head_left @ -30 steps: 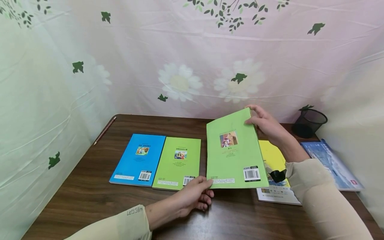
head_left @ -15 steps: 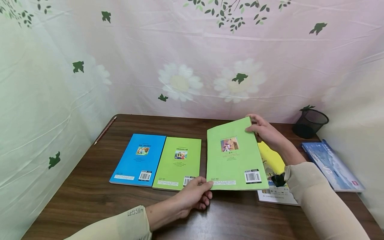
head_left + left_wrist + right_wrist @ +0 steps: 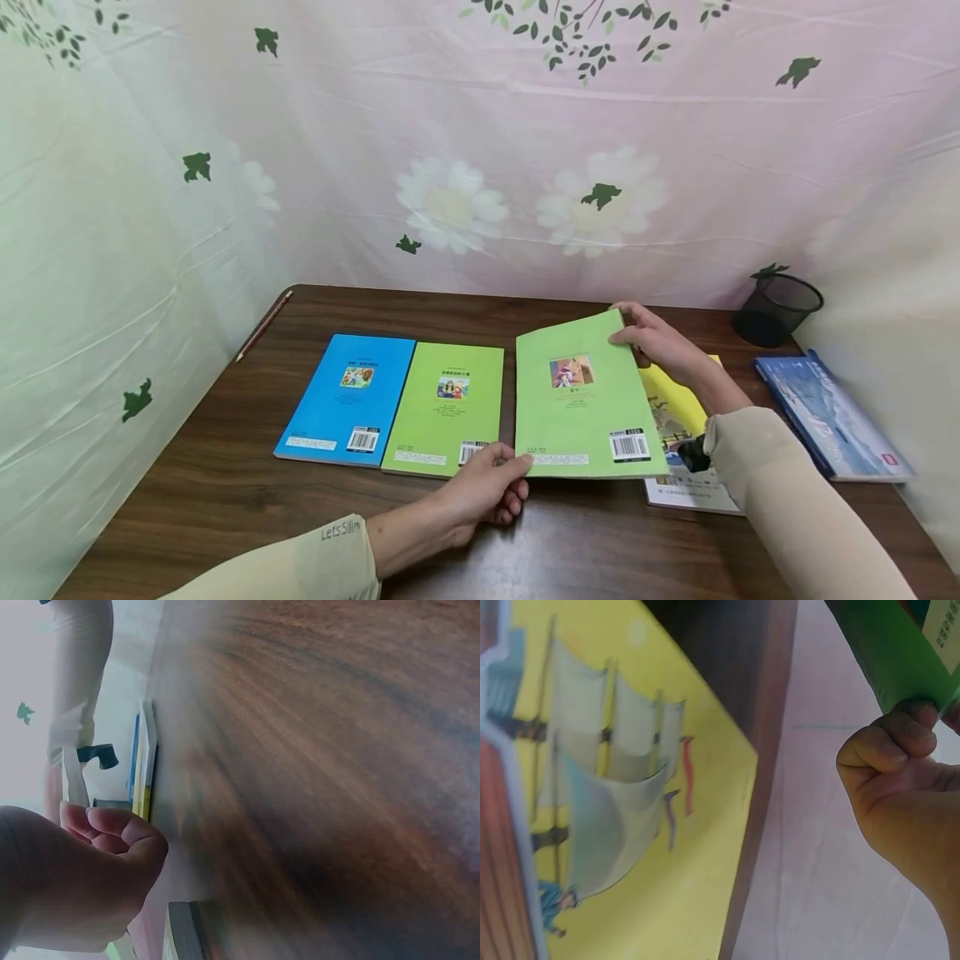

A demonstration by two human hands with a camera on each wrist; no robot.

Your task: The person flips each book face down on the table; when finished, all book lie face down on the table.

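Both hands hold a light green book (image 3: 585,417), its barcode side facing up and its far edge raised off the table. My left hand (image 3: 491,487) pinches the near left corner between thumb and fingers; in the left wrist view the left hand (image 3: 105,862) grips the book's edge. At the far right corner my right hand (image 3: 660,342) pinches the book; in the right wrist view the right hand (image 3: 900,765) has its fingers on the green cover. Left of it lie a second green book (image 3: 442,425) and a blue book (image 3: 337,417), side by side.
A yellow book (image 3: 693,492) with a ship picture lies partly under the right arm. Beyond it are a blue-and-white book (image 3: 847,425) and a black mesh pen holder (image 3: 776,312). A pencil (image 3: 264,325) lies along the left edge of the wooden table (image 3: 247,517).
The right hand has lowered the far edge of the held green book toward the table. The left hand stays almost in place at the near corner.
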